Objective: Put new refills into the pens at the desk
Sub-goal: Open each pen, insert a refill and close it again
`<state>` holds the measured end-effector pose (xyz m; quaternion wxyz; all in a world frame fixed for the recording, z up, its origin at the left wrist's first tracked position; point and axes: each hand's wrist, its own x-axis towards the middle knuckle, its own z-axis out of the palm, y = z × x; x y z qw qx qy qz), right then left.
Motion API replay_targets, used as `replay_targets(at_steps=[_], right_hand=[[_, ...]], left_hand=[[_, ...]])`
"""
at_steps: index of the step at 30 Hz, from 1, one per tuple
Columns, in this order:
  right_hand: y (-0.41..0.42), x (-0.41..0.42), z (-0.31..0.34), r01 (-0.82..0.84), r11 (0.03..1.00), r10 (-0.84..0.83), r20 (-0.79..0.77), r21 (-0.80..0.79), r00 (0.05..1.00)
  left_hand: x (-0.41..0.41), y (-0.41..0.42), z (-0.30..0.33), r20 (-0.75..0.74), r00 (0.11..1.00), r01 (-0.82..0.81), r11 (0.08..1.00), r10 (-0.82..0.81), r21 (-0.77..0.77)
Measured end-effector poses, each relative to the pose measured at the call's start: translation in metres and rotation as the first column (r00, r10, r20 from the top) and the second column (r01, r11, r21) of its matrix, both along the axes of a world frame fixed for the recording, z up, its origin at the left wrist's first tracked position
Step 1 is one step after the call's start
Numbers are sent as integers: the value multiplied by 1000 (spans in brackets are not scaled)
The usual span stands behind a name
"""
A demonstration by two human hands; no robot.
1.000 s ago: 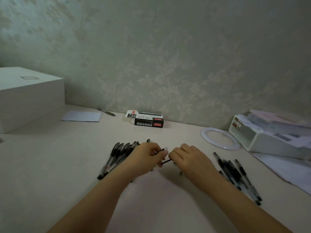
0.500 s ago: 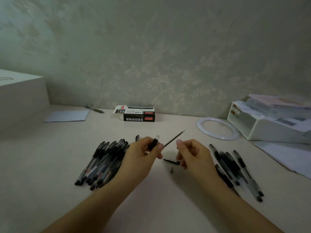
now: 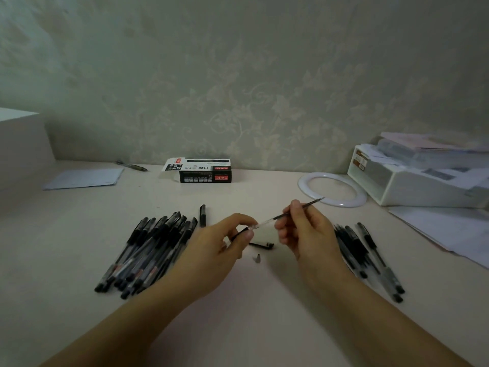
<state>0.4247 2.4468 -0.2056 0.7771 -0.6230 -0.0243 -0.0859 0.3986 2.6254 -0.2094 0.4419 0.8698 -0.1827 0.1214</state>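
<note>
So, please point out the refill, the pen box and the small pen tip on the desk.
refill (image 3: 299,209): head view, on its dark middle shaft.
pen box (image 3: 205,174): head view, on its front face.
pen tip (image 3: 257,258): head view, on its cone body.

A white ring (image 3: 332,189) lies flat beside a white tray (image 3: 412,186) of what look like papers; a sheet (image 3: 84,178) lies far left.

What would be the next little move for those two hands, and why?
Probably to slide the refill all the way out of the pen barrel. The right hand pinches the refill, whose back end seems to sit at the barrel's mouth, gripped by the left hand. The pen's small tip piece already lies on the desk.
</note>
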Motion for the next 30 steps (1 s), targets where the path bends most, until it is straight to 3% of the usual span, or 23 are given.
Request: replay_targets(at_steps=[10, 22, 30], right_hand=[[1, 0, -3, -25, 1000, 25, 6, 16, 1000], [0, -1, -2, -24, 998, 25, -16, 66, 1000], [-3, 2, -2, -3, 999, 5, 28, -45, 1000]], left_hand=[[-2, -1, 3, -22, 999, 46, 999, -46, -16], [1, 1, 0, -47, 996, 62, 988, -70, -144], [2, 3, -1, -70, 995, 64, 990, -73, -123]])
